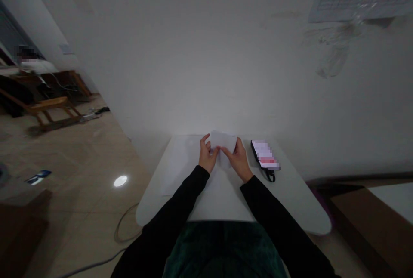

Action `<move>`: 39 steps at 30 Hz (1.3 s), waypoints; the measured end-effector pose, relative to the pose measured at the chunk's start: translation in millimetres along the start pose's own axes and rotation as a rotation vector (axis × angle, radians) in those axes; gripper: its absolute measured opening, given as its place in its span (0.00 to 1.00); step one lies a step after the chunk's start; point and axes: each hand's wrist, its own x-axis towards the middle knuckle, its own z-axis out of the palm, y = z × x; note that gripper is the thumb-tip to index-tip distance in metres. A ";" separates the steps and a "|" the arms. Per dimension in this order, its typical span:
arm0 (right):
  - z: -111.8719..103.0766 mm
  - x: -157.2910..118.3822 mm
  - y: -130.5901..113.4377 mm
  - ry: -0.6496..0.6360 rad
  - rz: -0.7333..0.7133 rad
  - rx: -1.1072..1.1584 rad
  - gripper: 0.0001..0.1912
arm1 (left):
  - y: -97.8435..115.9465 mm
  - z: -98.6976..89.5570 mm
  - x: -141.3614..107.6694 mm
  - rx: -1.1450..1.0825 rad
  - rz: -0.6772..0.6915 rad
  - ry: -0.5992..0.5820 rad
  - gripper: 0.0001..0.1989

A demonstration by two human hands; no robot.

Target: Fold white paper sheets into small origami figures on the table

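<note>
Head view shows a small, flat white paper piece (224, 139) held near the wall side of the white, round-cornered counter (222, 209). The left hand (207, 156), half curled, and the right hand (239, 159), closed on one edge, pinch it, thumbs meeting, seemingly for steadiness. A larger white paper sheet (180, 162) lies left; a lit black phone (265, 155) sits right, apparently clear of the hands.

Small, roughly rectangular white paper (223, 140), over the white table (222, 207)
</note>
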 end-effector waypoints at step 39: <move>-9.6 -3.7 35.5 0.083 0.270 0.018 0.21 | -14.8 34.9 -0.7 0.193 -0.072 0.017 0.10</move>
